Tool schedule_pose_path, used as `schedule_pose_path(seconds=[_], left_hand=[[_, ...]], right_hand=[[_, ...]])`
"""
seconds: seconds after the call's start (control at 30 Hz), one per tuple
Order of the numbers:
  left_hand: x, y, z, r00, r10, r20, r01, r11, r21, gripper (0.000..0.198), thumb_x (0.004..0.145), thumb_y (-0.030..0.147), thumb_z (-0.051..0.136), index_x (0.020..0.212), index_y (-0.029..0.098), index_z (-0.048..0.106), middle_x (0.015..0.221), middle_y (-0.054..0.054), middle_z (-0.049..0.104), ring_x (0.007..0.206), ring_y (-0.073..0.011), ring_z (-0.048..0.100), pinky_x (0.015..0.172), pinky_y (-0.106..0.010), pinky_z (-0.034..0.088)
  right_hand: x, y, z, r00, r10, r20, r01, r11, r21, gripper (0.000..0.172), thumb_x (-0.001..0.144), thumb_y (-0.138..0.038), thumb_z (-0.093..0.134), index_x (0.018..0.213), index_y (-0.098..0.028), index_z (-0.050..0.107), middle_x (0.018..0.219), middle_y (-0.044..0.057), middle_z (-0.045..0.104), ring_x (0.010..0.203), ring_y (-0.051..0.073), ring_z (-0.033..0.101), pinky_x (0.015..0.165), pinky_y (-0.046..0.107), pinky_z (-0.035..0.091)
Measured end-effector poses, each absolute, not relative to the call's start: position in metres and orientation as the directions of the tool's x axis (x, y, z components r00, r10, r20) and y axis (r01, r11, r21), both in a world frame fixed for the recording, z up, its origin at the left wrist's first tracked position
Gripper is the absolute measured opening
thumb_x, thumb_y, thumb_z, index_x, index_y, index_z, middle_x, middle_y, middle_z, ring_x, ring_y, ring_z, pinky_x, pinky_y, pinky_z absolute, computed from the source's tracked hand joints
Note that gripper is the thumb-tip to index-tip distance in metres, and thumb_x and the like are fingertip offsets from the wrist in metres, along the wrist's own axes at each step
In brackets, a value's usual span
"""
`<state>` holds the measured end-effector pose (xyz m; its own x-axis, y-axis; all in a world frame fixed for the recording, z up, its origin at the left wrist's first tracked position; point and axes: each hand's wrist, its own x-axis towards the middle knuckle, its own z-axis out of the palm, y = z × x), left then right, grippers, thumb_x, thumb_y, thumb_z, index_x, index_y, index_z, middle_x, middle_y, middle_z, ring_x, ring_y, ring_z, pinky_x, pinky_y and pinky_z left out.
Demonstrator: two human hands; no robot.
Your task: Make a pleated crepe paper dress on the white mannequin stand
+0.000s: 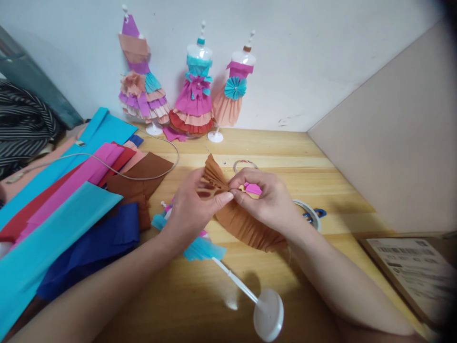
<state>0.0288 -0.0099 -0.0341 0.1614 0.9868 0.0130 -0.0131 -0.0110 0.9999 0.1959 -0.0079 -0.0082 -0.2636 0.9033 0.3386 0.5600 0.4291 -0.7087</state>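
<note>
Between my hands is a strip of brown crepe paper (246, 224), gathered into fine pleats along one edge. My left hand (200, 200) pinches the gathered edge with the thumb on top, and a short pleated end fans upward beyond it. Close beside it, my right hand (260, 190) grips the same edge between thumb and fingertips. The longer pleated part hangs below my right hand. Under my left forearm a small dress-form stand (235, 281) lies on its side, wearing a turquoise paper skirt (203, 247); its upper part is partly hidden.
Three dress forms in paper dresses (143, 95) stand against the wall. Folded crepe paper sheets (60, 209) pile up at the left, crossed by a thin cord (143, 178). A tape roll (314, 216) and blue-handled scissors (321, 212) lie behind my right wrist. A cardboard box (410, 271) sits at right.
</note>
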Motion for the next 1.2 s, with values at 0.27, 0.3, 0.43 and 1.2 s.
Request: schedule_pose_path(seconds=[0.27,0.3,0.43,1.2], left_hand=[[0.020,-0.010,-0.026,0.248,0.689,0.681,0.421,-0.710,0.565,0.019,0.080,0.016,0.065,0.096,0.026,0.061,0.144,-0.006,0.041,0.129,-0.0286,0.042,0.101,-0.043,0.042],[0.021,-0.011,-0.026,0.243,0.686,0.686,0.424,-0.711,0.561,0.017,0.080,0.017,0.065,0.094,0.025,0.060,0.143,-0.006,0.042,0.130,-0.0281,0.042,0.101,-0.043,0.042],[0.023,-0.013,-0.029,-0.003,0.807,0.591,0.331,-0.557,0.762,0.017,0.085,0.023,0.059,0.102,0.021,0.054,0.125,-0.010,0.055,0.115,-0.0224,0.054,0.093,-0.039,0.048],[0.020,0.026,0.034,0.390,0.896,0.214,0.786,-0.445,0.429,0.018,0.070,0.004,0.056,0.071,0.014,0.071,0.069,-0.007,0.065,0.075,-0.0236,0.061,0.079,-0.036,0.043]], right_hand=[[0.196,-0.007,-0.010,-0.224,0.928,0.299,0.567,0.373,-0.734,0.006,0.074,-0.018,0.058,0.068,-0.018,0.060,0.069,0.002,0.064,0.069,0.017,0.059,0.067,0.031,0.044],[0.196,-0.007,-0.010,-0.220,0.930,0.295,0.566,0.368,-0.738,0.006,0.074,-0.018,0.058,0.068,-0.018,0.060,0.068,0.002,0.064,0.068,0.017,0.059,0.066,0.030,0.043],[0.195,-0.004,-0.012,-0.188,0.945,0.266,0.518,0.326,-0.791,0.010,0.074,-0.021,0.058,0.065,-0.018,0.059,0.067,0.001,0.062,0.068,0.017,0.058,0.067,0.030,0.044],[0.187,0.035,-0.068,-0.363,0.904,0.227,0.763,0.428,-0.485,0.015,0.069,-0.005,0.052,0.062,-0.017,0.059,0.070,0.004,0.060,0.064,0.016,0.054,0.063,0.026,0.039]])
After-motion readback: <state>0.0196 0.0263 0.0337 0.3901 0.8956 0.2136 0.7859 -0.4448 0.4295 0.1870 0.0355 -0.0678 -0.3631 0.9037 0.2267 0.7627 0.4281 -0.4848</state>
